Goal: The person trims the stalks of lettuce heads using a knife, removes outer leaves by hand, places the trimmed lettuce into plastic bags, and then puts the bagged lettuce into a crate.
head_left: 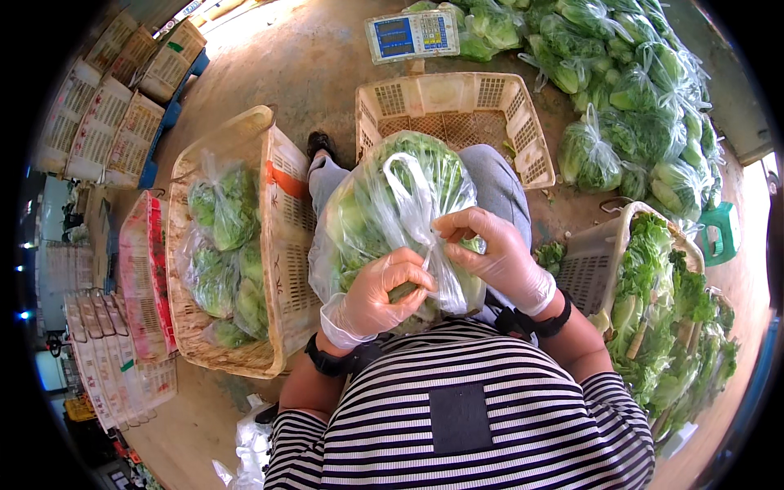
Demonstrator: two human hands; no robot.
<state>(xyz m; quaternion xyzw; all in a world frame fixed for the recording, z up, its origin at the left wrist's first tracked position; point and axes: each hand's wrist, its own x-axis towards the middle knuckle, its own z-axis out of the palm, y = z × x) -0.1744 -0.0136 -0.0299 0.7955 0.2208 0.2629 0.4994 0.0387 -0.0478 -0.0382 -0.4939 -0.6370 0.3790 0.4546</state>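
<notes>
As our gloved left hand (380, 292) and right hand (494, 251) pinch tight, we've the clear plastic lettuce bag (353, 214) by its bunched neck (446, 286), running outward between them.

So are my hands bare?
No: the left hand and right hand, both gripping the bag, wear clear gloves.

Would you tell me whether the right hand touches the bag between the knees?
Touching: the head view shows the right hand pinching gathered plastic of the bag.

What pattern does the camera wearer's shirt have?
The shirt has black and white stripes, best seen in the head view.
</notes>
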